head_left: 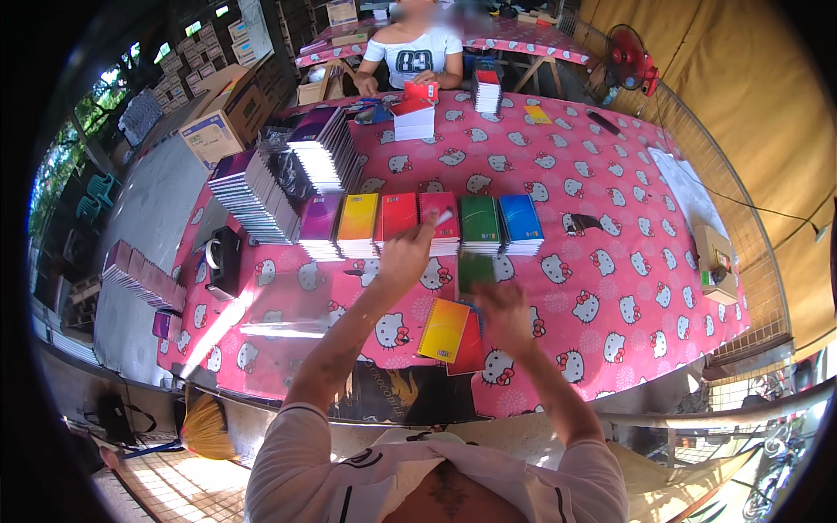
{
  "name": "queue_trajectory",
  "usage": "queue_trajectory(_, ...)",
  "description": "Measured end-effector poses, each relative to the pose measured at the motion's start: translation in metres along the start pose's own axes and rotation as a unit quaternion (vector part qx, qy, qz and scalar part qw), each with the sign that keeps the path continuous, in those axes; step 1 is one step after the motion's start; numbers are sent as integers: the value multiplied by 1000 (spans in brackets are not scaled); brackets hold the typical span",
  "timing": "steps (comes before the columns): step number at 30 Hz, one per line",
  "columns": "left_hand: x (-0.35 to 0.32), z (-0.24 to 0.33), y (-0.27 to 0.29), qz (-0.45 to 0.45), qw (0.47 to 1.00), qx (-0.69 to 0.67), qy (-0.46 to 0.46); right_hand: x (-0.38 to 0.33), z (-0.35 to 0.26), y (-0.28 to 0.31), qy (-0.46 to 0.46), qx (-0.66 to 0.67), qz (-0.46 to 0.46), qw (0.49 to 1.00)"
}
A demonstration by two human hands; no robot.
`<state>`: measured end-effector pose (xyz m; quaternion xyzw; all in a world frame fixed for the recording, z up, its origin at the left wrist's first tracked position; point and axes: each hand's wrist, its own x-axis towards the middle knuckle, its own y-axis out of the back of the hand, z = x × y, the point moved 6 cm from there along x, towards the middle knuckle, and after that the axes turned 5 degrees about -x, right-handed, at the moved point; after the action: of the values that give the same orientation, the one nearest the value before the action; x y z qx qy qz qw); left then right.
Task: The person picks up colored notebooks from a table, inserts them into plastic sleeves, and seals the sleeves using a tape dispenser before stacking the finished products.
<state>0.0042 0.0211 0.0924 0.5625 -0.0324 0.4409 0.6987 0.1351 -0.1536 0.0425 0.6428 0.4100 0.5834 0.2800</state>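
Observation:
Six short stacks of spiral notebooks stand in a row across the middle: purple (320, 214), yellow (357, 216), red (399, 212), crimson (451, 228), green (479, 218) and blue (520, 214). My left hand (408, 253) reaches over the crimson stack, fingers stretched forward at its cover; a small white patch shows beside the fingertips. Nearer to me, my right hand (506, 312) is smeared by motion at the lower edge of a loose green notebook (474, 268). Just left of that hand, a loose yellow notebook (445, 329) overlaps a red one (467, 350).
Taller notebook stacks (248, 196) rise at the left, near a cardboard box (228, 113). A black object (224, 261) stands by the left edge. Across the pink patterned table (602, 305) sits another person (414, 57) behind red-topped stacks (413, 118). A small box (717, 266) is at the right.

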Motion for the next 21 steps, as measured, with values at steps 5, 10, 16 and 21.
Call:
queue_trajectory(5, -32, 72, 30, -145, 989, 12, 28, -57, -18, -33, -106, 203, -59, 972)
queue_trajectory(10, -80, 70, -62, -233, 964, -64, 113, 46, 95, -16, -89, -118, 101, 984)
queue_trajectory(16, -83, -145, 42, -5, 950, 291, 109, 61, 96, -10, -174, 25, 63, 982)
queue_trajectory(21, -70, -58, 78, -11, 985, 69, 156, -39, 50, -26, -162, 437, 44, 884)
